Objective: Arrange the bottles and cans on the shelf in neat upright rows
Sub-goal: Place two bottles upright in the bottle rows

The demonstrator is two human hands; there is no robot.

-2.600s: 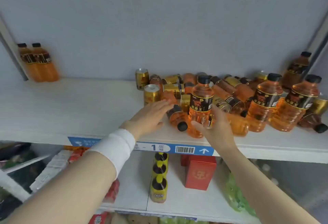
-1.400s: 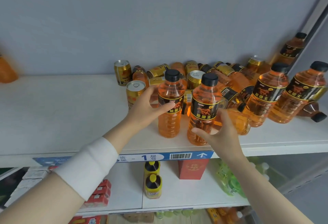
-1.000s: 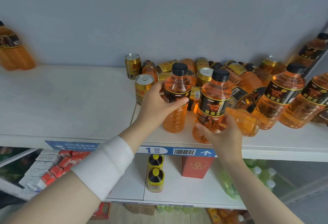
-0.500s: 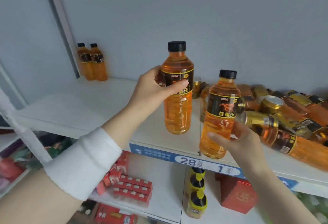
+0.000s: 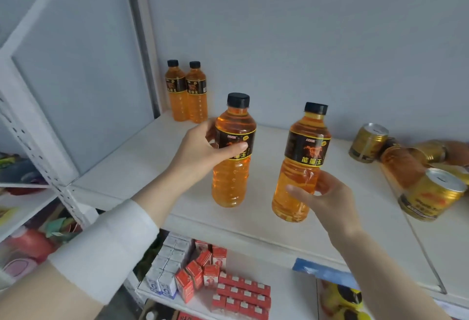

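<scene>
Bottles of clear plastic, orange drink, black caps: one (image 5: 233, 152) is gripped upright at its label by the left hand (image 5: 200, 152), another (image 5: 302, 165) is pinched low down by the right hand (image 5: 327, 198), both above the white shelf (image 5: 142, 157). Two matching bottles (image 5: 186, 91) are stood touching at the back corner. Gold cans (image 5: 429, 175) are heaped at right.

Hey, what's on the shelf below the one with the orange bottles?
Under the top shelf: red and white cartons and yellow black-capped bottles. Farther right and back is covered by the shelf and the right arm.
</scene>
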